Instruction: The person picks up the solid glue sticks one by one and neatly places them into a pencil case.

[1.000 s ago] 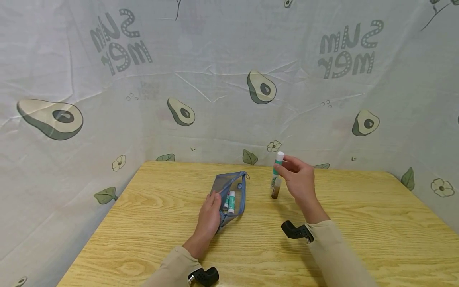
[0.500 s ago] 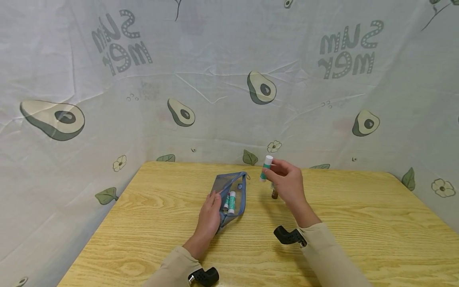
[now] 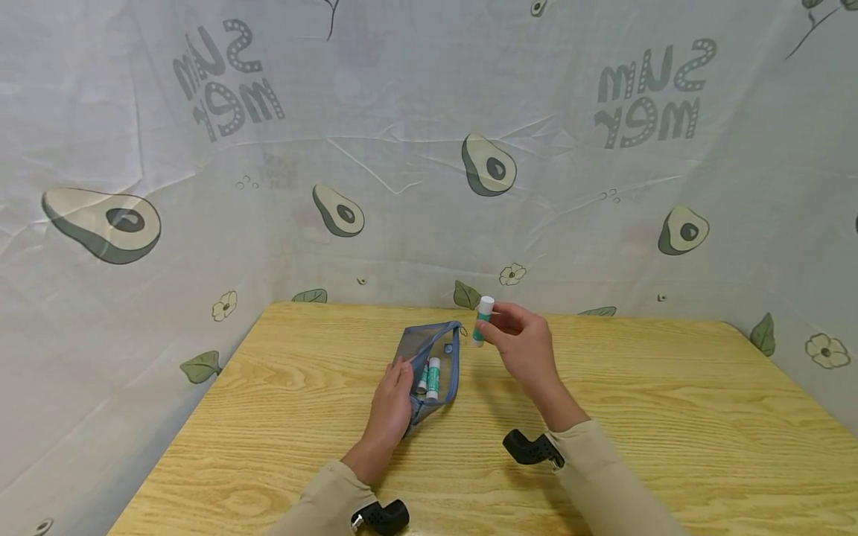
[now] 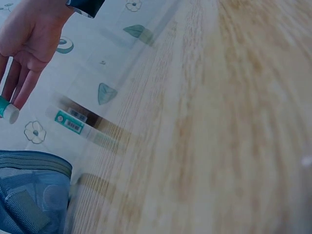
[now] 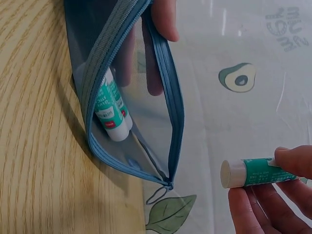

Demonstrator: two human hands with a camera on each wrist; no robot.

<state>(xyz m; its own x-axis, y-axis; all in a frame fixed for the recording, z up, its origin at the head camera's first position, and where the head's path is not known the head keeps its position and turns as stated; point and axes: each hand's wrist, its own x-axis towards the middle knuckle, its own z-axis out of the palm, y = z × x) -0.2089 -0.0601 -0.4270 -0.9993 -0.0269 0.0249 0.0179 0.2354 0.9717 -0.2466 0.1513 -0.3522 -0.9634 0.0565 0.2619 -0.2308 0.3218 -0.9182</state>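
Note:
My right hand pinches a white-and-green glue stick between thumb and fingers, raised above the table to the right of a blue mesh zip pouch. The pouch's zip gapes wide. My left hand grips the pouch's edge; in the right wrist view its thumb is over the rim and other fingers show through the mesh. Two glue sticks lie inside, the nearer glue stick capped in white. In the left wrist view the right hand holds its glue stick beyond the pouch.
Another glue stick and a brown tube stand side by side on the wooden table; in the head view my right hand hides them. A printed fabric sheet hangs behind the table's back edge.
My right hand has carried the glue stick left from near the standing items toward the pouch, lowering it slightly. My left hand and the pouch stay in place.

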